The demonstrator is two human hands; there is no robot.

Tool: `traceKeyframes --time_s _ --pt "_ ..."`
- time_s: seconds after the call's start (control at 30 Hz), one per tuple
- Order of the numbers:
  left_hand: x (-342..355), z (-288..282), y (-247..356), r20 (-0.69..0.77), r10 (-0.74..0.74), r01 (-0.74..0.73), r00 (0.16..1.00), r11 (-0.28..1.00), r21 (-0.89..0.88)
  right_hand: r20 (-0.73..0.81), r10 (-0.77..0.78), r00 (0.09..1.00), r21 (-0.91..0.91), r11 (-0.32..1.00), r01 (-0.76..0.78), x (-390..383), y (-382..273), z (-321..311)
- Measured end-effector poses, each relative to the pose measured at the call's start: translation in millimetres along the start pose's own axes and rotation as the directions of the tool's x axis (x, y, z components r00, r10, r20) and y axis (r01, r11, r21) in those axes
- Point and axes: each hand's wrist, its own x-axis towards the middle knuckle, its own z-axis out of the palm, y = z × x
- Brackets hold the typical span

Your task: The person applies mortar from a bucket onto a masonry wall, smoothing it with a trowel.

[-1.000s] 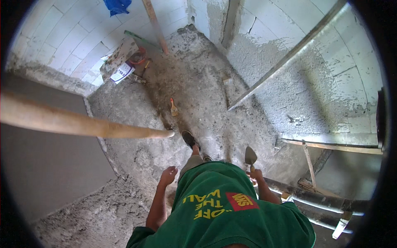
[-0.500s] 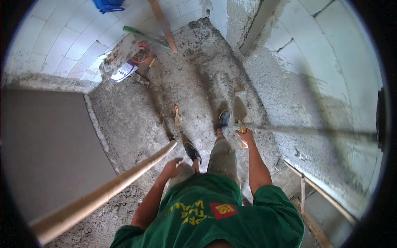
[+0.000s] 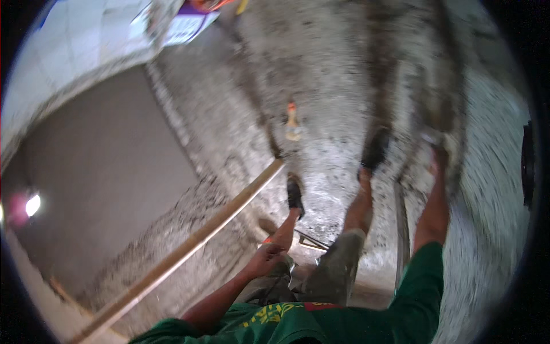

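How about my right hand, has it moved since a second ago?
Yes, forward: your right hand was well behind the paintbrush; now, though blurred, it's nearly level with it.

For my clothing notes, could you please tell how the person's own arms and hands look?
Short green sleeves leave both forearms bare. The left hand wears no glove, and no watch shows there. The right hand is too blurred for detail.

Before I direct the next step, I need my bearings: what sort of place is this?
Probably a room being built or renovated: the floor is rough and dirty, the pale wall looks unfinished, and a paintbrush lies near a long wooden pole.
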Motion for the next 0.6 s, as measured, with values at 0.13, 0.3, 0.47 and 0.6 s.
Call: traceKeyframes --time_s 0.13,0.3,0.47,0.6 --pt "19 10 -26 -0.024 -0.153 0.15 0.988 0.983 -0.102 0.421 0.598 0.682 0.664 0.309 -0.68 26 -103 64" --pt "26 16 -13 -0.02 -0.178 0.175 0.984 0.98 -0.099 0.376 0.533 0.758 0.492 0.578 -0.651 39 -107 53" --pt "-3 14 2 -0.066 -0.042 0.024 0.997 0.966 -0.258 0.375 0.277 0.885 0.306 0.864 -0.4 -29 -213 10" --pt "-30 9 -28 -0.029 0.012 -0.02 1.0 0.959 -0.281 0.376 -0.13 0.917 0.528 0.844 -0.097 -142 -346 -102"
